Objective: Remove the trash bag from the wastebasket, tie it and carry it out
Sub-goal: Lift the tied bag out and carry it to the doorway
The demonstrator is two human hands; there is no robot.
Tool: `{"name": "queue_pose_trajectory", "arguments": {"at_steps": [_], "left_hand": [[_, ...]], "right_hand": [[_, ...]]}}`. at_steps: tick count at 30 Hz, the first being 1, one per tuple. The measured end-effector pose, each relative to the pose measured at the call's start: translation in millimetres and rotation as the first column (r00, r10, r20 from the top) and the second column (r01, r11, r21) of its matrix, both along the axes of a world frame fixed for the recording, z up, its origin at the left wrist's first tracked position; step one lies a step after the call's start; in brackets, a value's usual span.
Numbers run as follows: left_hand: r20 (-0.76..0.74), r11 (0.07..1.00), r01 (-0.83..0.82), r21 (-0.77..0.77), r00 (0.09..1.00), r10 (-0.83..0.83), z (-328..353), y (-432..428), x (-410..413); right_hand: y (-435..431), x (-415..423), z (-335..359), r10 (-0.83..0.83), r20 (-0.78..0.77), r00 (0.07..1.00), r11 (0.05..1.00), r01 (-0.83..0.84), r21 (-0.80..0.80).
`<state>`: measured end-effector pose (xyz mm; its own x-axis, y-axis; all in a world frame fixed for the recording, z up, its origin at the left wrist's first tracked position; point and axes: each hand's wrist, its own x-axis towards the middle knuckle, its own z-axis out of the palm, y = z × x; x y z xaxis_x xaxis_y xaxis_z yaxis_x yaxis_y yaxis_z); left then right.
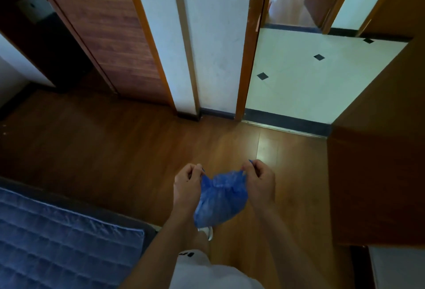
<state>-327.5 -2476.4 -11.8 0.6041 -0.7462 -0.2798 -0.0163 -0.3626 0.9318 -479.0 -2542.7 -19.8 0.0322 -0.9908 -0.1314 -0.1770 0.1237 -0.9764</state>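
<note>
— Where is the bag?

— A blue bag (220, 199) hangs in the air in front of the person, over a wood floor (115, 146), its mouth gathered and stretched between two hands. The body of it sags full and rounded below the gathered neck.

— And the hands?

— Both are closed on the plastic. The left hand (187, 181) pinches one end of the gathered top in curled fingers; the right hand (261, 181) pinches the other end, a scrap of blue showing above its knuckles. The two hands are level, near each other, with the neck of the bag taut between them.

— What lies below?

— A white shoe (207, 233) shows just under the bag, and pale shorts (207, 270) at the bottom edge.

— Around the person?

— A blue quilted mattress (57, 242) at lower left. Ahead, a white wall (213, 42) with wood trim, a dark wood door (110, 42) with gold leaf carving to its left, and to the right a doorway onto a white tiled floor (310, 81) dotted with black diamonds. A brown cabinet (379, 150) fills the right side.
</note>
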Motion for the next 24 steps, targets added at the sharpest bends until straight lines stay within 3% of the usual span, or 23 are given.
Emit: {"name": "queue_pose_trajectory", "arguments": {"at_steps": [9,14,24], "left_hand": [[0.008,0.997,0.066,0.03,0.998,-0.067,-4,-147,99],[0.042,0.991,0.112,0.069,0.993,-0.115,-3,-227,149],[0.113,0.99,0.102,0.1,0.987,-0.113,-7,-355,184]], "right_hand": [[-144,94,6,-0.034,-0.011,0.999,0.998,0.034,0.047],[-218,133,9,-0.169,-0.037,0.985,0.984,0.171,0.057],[-331,169,2,-0.207,0.043,0.977,0.974,0.201,0.109]]}}
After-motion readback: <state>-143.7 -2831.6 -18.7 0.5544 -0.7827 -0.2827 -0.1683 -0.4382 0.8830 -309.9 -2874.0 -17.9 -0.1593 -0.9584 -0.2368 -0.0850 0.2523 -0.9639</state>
